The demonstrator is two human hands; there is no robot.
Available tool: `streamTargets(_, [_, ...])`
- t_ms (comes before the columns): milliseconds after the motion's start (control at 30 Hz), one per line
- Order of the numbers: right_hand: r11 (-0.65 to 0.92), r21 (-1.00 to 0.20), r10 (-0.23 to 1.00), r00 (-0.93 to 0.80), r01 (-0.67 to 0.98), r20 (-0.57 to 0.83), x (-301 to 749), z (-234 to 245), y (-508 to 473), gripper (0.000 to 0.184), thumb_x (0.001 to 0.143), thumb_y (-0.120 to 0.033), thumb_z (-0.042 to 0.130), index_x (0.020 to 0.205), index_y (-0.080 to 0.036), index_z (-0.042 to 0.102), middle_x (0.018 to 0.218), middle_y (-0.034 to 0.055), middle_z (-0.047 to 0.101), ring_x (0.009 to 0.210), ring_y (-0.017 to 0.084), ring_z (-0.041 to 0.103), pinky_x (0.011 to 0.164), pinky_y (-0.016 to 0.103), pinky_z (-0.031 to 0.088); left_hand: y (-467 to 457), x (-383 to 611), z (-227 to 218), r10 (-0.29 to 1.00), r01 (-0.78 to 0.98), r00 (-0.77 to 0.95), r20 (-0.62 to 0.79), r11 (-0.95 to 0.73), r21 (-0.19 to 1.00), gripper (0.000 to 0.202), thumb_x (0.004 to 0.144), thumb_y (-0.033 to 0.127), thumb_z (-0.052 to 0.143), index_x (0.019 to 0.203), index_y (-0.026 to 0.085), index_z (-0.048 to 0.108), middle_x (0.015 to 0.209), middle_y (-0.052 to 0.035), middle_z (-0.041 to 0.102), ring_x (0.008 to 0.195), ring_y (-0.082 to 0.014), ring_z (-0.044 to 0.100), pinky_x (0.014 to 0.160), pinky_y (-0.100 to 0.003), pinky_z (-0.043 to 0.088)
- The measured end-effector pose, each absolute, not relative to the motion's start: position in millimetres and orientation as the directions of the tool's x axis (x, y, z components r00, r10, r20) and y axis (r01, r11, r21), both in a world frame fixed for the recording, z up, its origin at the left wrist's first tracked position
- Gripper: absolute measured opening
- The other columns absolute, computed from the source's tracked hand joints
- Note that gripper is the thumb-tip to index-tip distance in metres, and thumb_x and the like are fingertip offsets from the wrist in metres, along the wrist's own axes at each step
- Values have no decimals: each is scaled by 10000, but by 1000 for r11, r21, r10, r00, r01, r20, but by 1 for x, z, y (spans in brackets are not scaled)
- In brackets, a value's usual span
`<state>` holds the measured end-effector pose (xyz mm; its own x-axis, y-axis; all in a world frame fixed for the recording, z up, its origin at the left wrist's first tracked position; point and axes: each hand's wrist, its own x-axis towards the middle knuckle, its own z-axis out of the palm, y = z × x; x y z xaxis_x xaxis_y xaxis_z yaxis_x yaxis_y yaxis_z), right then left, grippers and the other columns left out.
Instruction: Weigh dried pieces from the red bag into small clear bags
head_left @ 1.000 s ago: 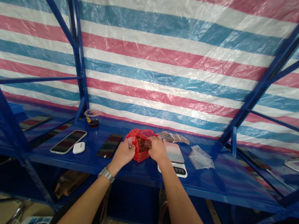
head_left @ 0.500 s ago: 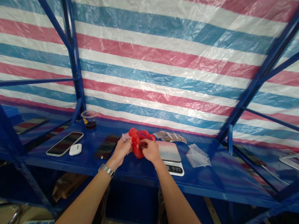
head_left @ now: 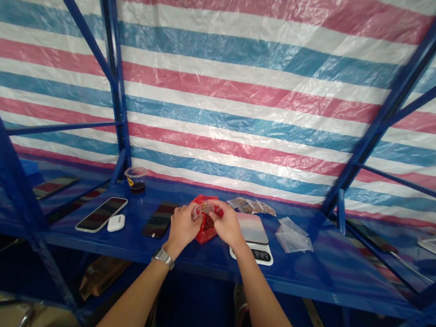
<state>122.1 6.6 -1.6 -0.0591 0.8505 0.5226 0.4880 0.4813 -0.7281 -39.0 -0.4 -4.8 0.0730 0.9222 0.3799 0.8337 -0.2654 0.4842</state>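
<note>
My left hand (head_left: 183,225) and my right hand (head_left: 228,223) meet over a red plastic bag (head_left: 206,229) on the blue shelf (head_left: 308,268). Both hands are closed in a pinch near the bag's top, with a small clear piece between the fingertips that I cannot make out well. The bag holds brownish bits, mostly hidden by my fingers. A silver watch is on my left wrist. A small white digital scale (head_left: 254,236) sits just right of the bag, under my right wrist.
Left of the bag lie a dark phone (head_left: 160,219), a white earbud case (head_left: 116,222) and another phone (head_left: 101,213); a small clear cup (head_left: 136,178) stands behind. Small clear bags (head_left: 293,236) and filled packets (head_left: 251,206) lie right of the scale. Blue posts frame the bay.
The red bag, wide open a second ago, is now bunched narrower between my hands. Both hands have drawn together at its top and lifted slightly.
</note>
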Motion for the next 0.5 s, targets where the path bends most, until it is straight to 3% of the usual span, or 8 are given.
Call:
streamTargets(133, [541,-602,803,-146,588,579,111,6,-10,462,781,17,568,1130,-239,729,1158,43,739,1126,229,646,1077,398,460,0,-35,-6,919,862,92,384,-267,432,234,908,320,580,1106,239,675,1079,-92,713,1048,-295,628,835,-355,470])
streamTargets(267, [537,-496,787,-194,682,586,106,7,-17,516,782,58,510,1159,-227,721,1191,70,693,1137,236,629,1037,383,489,5,-34,-9,915,848,83,396,-273,454,166,890,268,601,1040,246,669,1072,-68,736,1031,-278,649,824,-335,474])
streamTargets(500, [599,-483,760,-266,638,593,100,8,-19,602,761,74,471,1198,-259,715,1292,51,638,1180,207,619,1042,349,502,14,-35,-20,919,739,85,384,-317,595,216,868,241,645,1084,224,656,943,-72,750,957,-269,696,784,-328,484])
